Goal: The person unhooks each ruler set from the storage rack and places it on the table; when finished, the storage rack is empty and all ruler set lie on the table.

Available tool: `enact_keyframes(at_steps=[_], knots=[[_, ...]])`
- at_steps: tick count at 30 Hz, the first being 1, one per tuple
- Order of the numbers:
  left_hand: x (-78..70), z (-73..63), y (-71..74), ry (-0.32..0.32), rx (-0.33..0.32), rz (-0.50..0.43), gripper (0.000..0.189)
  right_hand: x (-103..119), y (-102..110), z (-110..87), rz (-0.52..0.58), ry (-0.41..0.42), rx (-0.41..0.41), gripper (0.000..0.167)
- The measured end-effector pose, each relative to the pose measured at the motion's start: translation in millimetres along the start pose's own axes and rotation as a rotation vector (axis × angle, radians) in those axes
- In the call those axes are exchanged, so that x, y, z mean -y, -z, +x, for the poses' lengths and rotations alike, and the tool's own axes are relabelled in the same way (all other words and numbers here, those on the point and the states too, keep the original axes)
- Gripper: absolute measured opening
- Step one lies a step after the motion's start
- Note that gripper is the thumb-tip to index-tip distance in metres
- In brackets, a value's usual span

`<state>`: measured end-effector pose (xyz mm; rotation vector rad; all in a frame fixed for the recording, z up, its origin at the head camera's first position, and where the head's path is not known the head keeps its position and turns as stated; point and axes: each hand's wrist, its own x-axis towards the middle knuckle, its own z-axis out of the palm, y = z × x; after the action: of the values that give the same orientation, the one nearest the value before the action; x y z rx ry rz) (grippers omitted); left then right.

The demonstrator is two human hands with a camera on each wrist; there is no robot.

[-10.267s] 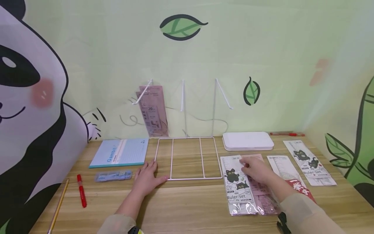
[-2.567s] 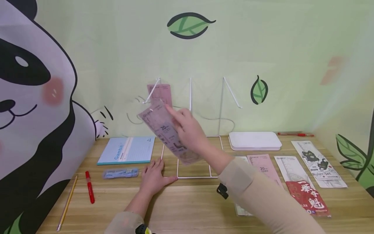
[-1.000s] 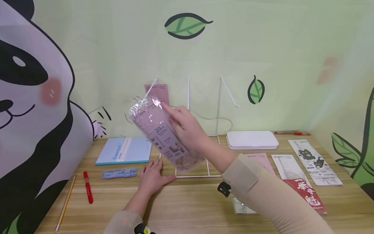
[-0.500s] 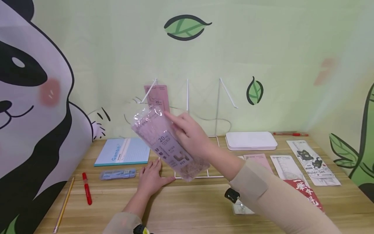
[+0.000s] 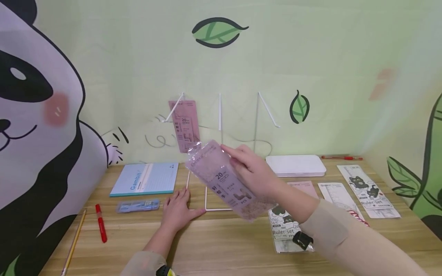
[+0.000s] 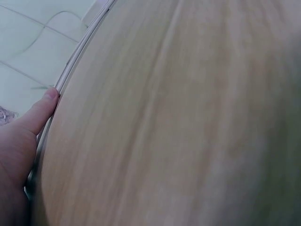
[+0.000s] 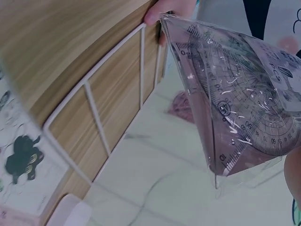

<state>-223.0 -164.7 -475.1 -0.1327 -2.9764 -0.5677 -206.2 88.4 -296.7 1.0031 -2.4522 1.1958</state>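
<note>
My right hand [image 5: 253,172] pinches a pink ruler set [image 5: 221,178] in a clear plastic bag, tilted in the air over the white wire rack [image 5: 218,209]. Seen from the right wrist, a clear protractor [image 7: 263,103] shows inside the bag. Another pink ruler set [image 5: 187,126] hangs from the rack's left hook [image 5: 173,108]; the middle hook [image 5: 220,111] and right hook [image 5: 268,109] carry nothing. My left hand [image 5: 177,212] rests at the rack's front left corner with its fingers straight. In the left wrist view its thumb [image 6: 44,106] touches the base wire.
At left lie a blue notebook [image 5: 145,179], a small blue case [image 5: 138,206], a red pen [image 5: 101,224] and a yellow pencil [image 5: 73,243]. A white box [image 5: 295,165] stands at right, near several ruler packs, including a cat-print one [image 5: 367,189]. The patterned wall stands behind.
Two pink packs overlapped on the left hook 10 seconds ago; one hangs there now. Over the last second my right hand moves the held pack right and down, away from the hook. My left hand stays.
</note>
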Motion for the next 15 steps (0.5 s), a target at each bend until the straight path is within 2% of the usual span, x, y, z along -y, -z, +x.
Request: enact_keyframes(at_steps=[15], knots=[[0.2, 2.7, -1.3, 0.027, 0.016, -0.01, 0.102, -53.6, 53.5, -39.9, -0.139, -0.03, -0.085, 0.041]])
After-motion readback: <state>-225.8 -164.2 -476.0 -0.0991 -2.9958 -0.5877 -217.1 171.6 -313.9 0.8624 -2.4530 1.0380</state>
